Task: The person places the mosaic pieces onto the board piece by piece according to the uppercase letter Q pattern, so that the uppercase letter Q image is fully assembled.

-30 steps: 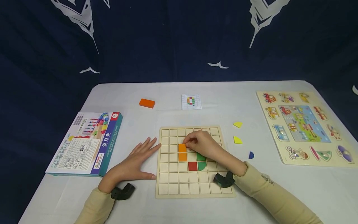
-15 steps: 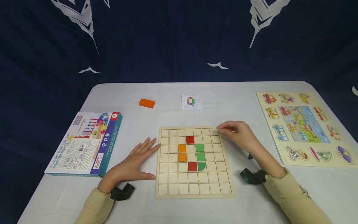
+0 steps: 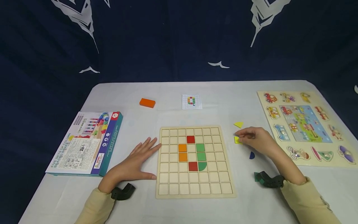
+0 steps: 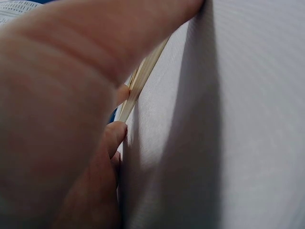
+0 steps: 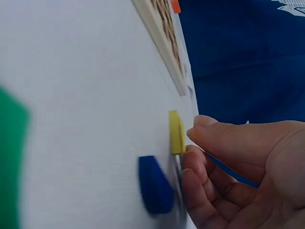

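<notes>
My left hand (image 3: 138, 161) lies with fingers spread, its fingertips and thumb at the left edge of the wooden grid board (image 3: 167, 193). In the left wrist view, a fingertip (image 4: 116, 131) rests near that board edge. My right hand (image 3: 258, 140) is over the table right of the board, thumb and index fingertips right at a yellow piece (image 3: 237, 140). The right wrist view shows the yellow piece (image 5: 176, 133) just past the thumb tip. Another yellow piece (image 3: 238, 124) lies behind it, and a blue half-round piece (image 3: 252, 155) nearer me. Red, orange and green pieces sit in the board's cells.
A pattern card (image 3: 191, 105) and an orange block (image 3: 147, 103) lie behind the board. At left is a flat product box (image 3: 84, 149), at right a picture puzzle board (image 3: 282, 152). A green piece (image 3: 256, 176) is partly covered by the right wrist camera.
My right hand has left the board, moving right to the yellow piece. A red square at the top and green squares its arm covered now show. The left hand has stayed still.
</notes>
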Motion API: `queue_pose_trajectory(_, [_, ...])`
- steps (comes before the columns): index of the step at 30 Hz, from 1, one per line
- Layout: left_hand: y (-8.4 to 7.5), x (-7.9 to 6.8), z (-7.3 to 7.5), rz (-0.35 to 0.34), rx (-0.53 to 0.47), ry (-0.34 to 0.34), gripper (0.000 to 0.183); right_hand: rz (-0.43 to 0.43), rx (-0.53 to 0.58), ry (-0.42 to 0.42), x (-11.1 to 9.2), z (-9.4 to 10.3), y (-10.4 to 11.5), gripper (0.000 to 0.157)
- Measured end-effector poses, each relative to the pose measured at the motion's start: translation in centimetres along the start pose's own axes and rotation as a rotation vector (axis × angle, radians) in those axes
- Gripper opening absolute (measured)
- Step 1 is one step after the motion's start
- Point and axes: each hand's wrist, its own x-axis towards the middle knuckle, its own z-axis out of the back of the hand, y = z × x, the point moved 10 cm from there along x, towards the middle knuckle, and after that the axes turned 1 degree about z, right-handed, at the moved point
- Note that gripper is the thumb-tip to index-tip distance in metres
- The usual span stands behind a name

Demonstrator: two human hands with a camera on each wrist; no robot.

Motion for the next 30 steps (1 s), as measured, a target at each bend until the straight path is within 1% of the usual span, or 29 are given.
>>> queue_pose_trajectory(3, [-0.1, 0.0, 0.1, -0.001, 0.000, -0.002, 0.105, 0.024, -0.029, 0.029, -0.2, -0.4, 0.2, 0.023])
queue_pose_trajectory(9, [-0.1, 0.1, 0.1, 0.000, 0.003, -0.005, 0.105, 0.072, -0.043, 0.016, -0.2, -0.7, 0.9, 0.024])
queue_pose_trajectory(14, [-0.1, 0.0, 0.1, 0.001, 0.001, 0.000, 0.105, 0.065, -0.037, 0.026, -0.2, -1.0, 0.9, 0.025])
queue_pose_trajectory(16, [-0.2, 0.0, 0.1, 0.000, 0.000, 0.003, 0.104, 0.054, -0.037, 0.031, -0.3, -1.0, 0.9, 0.023])
queue_pose_trajectory(20, [-0.2, 0.0, 0.0, -0.002, -0.002, 0.005, 0.104, 0.039, -0.037, 0.044, -0.4, -0.6, 1.0, 0.014])
queue_pose_trajectory(23, [-0.2, 0.0, 0.0, -0.005, 0.003, 0.005, 0.104, 0.043, -0.032, 0.045, -0.4, -0.1, 1.5, 0.011])
queue_pose_trajectory(27, [-0.1, 0.0, 0.0, -0.003, 0.005, 0.003, 0.104, 0.081, -0.006, 0.024, -0.2, 0.7, 2.8, 0.009])
queue_pose_trajectory(30, [-0.1, 0.0, 0.0, -0.001, 0.005, 0.001, 0.104, 0.119, 0.032, -0.012, 0.3, 1.3, 4.0, 0.008])
